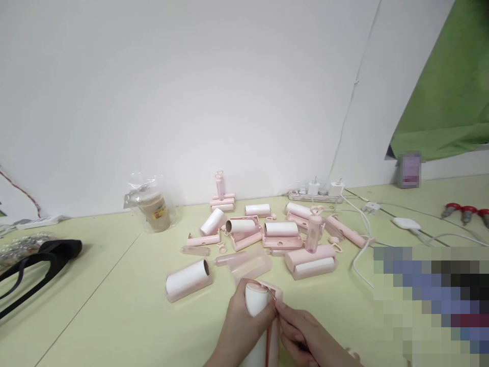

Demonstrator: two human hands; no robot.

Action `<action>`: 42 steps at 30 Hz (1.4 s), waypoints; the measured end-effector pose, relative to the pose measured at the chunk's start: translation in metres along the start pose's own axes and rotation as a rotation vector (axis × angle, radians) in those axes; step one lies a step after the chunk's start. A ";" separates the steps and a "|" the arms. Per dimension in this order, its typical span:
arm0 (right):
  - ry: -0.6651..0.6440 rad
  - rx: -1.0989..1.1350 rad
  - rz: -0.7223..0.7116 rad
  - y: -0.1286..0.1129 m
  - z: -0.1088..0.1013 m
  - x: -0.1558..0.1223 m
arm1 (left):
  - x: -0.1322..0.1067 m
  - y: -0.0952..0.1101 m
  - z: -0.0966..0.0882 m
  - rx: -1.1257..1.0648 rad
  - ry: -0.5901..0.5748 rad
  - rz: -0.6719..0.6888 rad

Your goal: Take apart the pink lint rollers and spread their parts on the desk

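Note:
My left hand (241, 323) is closed around a lint roller with a white roll (255, 299) and a pink case, held upright near the table's front edge. In my right hand (307, 331), the fingers pinch a thin metal tool (271, 294), its tip at the pink top end of the roller; its kind is not clear. Beyond my hands lies a clear pinkish cover (250, 266). To the left, a white sticky roll (188, 279) rests in a clear cover. On the right is a pink lint roller (310, 256) with a small pink handle (314, 232) standing at it.
Several pink roller cases (281, 240) and white rolls (214, 221) are scattered across the yellow-green table (107, 300). A bagged drink cup (155, 211) stands back left, near a black strap (57, 252). A power strip (315, 196) with white cables (364, 219) runs along the wall.

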State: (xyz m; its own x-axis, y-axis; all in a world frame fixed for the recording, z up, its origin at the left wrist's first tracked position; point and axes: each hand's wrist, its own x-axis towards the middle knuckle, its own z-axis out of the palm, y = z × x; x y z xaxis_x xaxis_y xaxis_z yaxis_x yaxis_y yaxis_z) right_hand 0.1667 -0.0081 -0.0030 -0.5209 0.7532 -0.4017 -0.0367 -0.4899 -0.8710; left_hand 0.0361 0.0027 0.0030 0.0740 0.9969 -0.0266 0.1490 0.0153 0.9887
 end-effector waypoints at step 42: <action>-0.066 0.044 -0.049 -0.060 -0.022 0.012 | 0.042 0.039 -0.042 0.879 -0.004 0.011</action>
State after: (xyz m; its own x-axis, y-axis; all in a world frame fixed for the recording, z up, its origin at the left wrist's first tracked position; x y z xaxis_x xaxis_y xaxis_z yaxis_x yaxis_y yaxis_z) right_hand 0.1814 0.0401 0.0385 -0.5724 0.7468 -0.3386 -0.0998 -0.4733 -0.8752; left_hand 0.0041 0.0484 0.0469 0.0831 0.9964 -0.0195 0.8537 -0.0611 0.5171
